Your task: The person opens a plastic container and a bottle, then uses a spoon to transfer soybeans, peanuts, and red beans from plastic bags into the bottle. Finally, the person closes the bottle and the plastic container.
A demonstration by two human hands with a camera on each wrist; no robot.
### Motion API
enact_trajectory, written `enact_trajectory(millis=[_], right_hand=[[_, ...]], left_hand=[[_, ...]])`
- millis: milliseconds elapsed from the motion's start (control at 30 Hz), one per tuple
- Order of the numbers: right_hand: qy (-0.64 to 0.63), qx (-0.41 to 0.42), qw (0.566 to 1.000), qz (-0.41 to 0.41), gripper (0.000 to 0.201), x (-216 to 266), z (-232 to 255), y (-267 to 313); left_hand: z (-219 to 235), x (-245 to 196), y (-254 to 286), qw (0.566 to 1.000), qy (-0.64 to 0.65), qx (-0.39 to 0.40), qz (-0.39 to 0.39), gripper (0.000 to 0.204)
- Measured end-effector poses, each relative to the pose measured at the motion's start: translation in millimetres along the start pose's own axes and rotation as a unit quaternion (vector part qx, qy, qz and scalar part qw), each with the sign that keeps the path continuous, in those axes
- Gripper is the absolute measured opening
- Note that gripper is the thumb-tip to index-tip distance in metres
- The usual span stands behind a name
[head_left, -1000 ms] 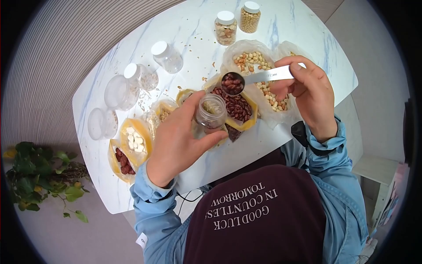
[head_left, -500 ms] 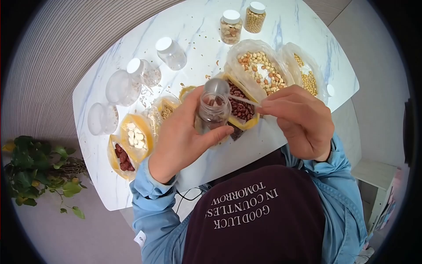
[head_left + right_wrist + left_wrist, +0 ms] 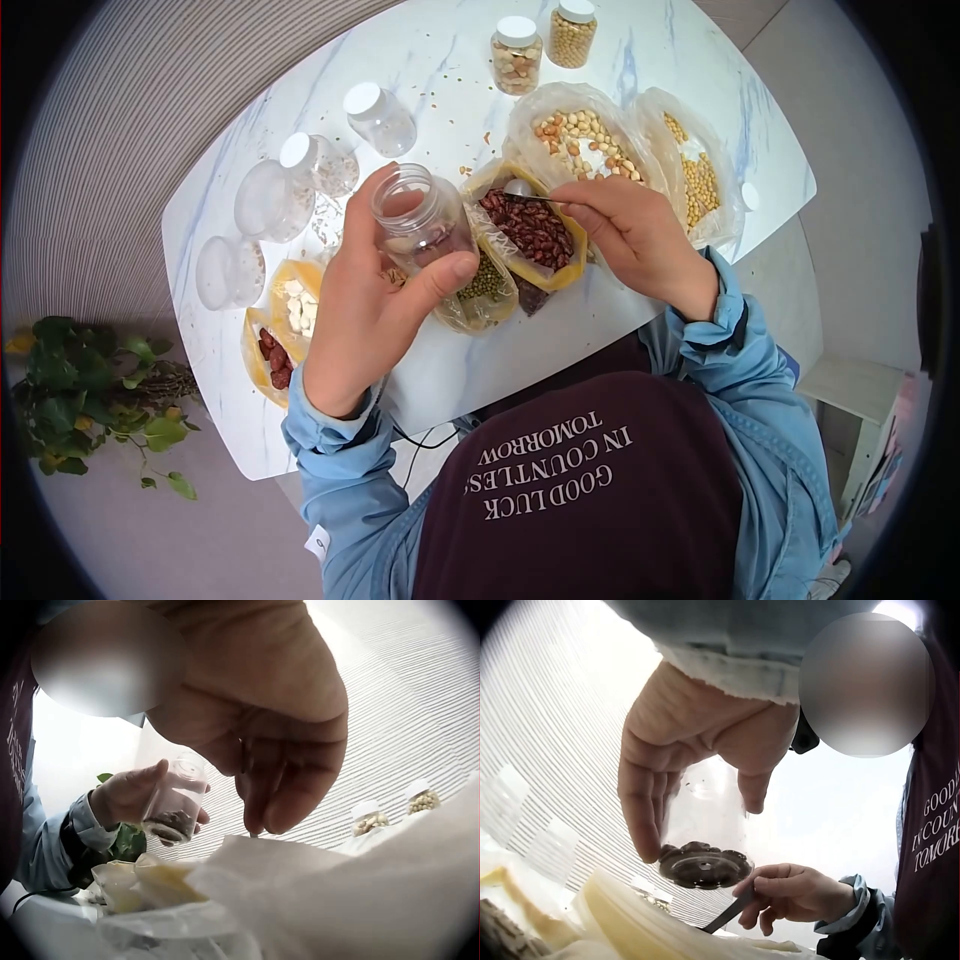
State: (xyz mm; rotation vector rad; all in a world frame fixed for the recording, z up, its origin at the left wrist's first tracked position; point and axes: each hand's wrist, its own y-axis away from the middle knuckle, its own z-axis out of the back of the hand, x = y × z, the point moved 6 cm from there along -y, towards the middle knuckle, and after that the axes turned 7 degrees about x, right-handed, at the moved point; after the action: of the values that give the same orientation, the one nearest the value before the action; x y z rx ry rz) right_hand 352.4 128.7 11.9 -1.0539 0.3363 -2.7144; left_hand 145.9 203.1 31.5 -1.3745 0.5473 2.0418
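My left hand (image 3: 350, 300) grips an open clear plastic jar (image 3: 452, 238), raised above the table and slightly tilted. A layer of dark beans (image 3: 705, 867) covers the jar's bottom in the left wrist view. My right hand (image 3: 640, 238) pinches the thin handle of a metal measuring spoon (image 3: 518, 188). The spoon's bowl is down at the dark red beans (image 3: 530, 232) in an open yellow-edged bag (image 3: 570, 262). Beside that bag, partly behind the jar, is a bag of green beans (image 3: 487, 283).
Bags of peanuts (image 3: 610, 155) and yellow soybeans (image 3: 700, 190) lie to the right. Two filled, lidded jars (image 3: 516, 68) stand at the back. Several other clear containers (image 3: 275, 205) sit on the left, near bags of white pieces (image 3: 300, 308) and red dates (image 3: 275, 358).
The spoon emptied its red beans into the jar, then moved right, back into the red bean bag. My left hand shifted the jar leftward, uncovering the green beans.
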Motion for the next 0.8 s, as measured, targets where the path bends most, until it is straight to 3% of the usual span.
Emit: enact_trajectory(millis=[267,367,667,800], right_hand=[[-0.016,0.108,0.992,-0.069,0.017,-9.3,-7.2,5.0],[-0.187,0.118,0.96,-0.171,0.021,-19.3,-10.0,8.8],[-0.402,0.042,0.859,-0.313,0.028,-63.1,-9.1,13.9],[-0.462,0.009,0.833,-0.303,0.03,-68.5,-0.6,16.2]], left_hand=[[0.9,-3.2,0.7,1.0,-0.019,0.005,-0.007,0.079],[1.4,-5.2,0.9,0.998,-0.054,0.007,-0.017,0.08],[-4.5,-7.6,1.6,0.996,-0.088,0.016,-0.029,0.081],[-8.6,-6.9,0.4,0.994,-0.096,0.031,-0.036,0.079]])
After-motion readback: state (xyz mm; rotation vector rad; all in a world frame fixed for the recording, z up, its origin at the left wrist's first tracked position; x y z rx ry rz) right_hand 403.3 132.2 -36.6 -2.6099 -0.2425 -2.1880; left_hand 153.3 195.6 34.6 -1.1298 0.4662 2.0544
